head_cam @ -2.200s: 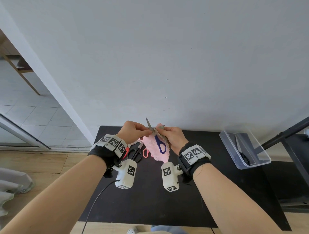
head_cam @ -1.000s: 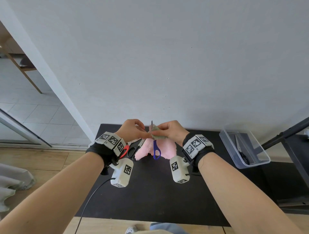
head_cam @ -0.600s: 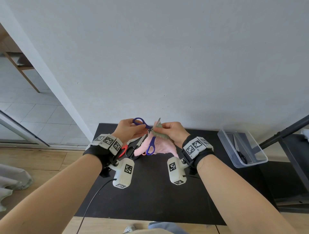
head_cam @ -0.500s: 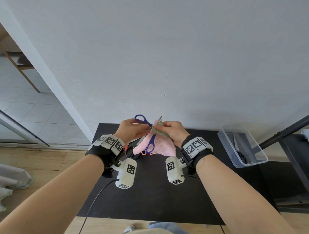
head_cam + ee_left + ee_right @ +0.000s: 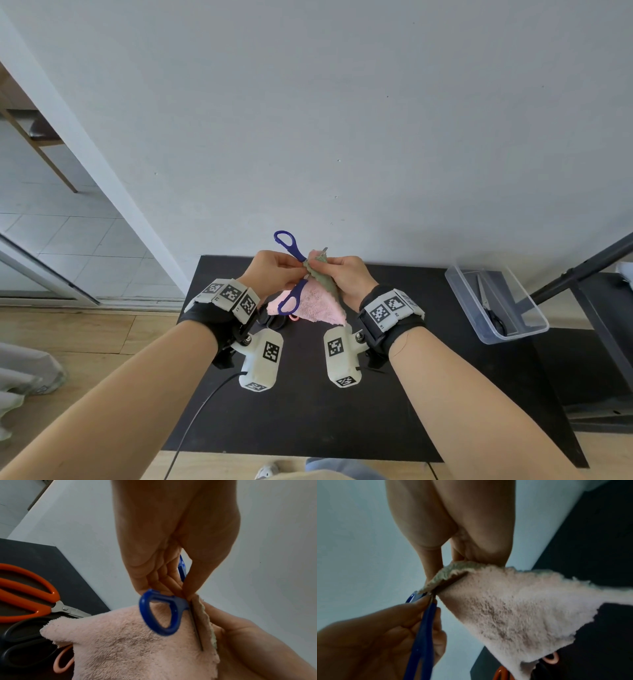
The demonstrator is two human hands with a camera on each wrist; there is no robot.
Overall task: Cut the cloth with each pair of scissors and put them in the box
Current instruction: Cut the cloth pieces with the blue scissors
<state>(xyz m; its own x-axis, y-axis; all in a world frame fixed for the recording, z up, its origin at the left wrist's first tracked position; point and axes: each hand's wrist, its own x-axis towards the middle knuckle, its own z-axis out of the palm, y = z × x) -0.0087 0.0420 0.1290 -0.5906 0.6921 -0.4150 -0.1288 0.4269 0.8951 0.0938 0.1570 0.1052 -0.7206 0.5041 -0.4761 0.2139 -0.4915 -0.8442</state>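
Above the black table my left hand pinches the blue-handled scissors near their pivot, handles spread wide apart. One blue loop hangs in front of the pink cloth. My right hand grips the cloth's upper edge, where its greenish underside folds over. A blade lies inside the cloth, its tip poking out above. The clear box stands at the table's right edge.
Black-handled scissors lie inside the box. On the table under the cloth lie orange-handled scissors, black-handled scissors and a pink-handled pair. A white wall runs just behind the table. A black stand rises at the right.
The blue handles have swung apart, one loop rising above my left hand. My left hand has shifted its hold onto the scissors. The cloth stays held up in my right hand.
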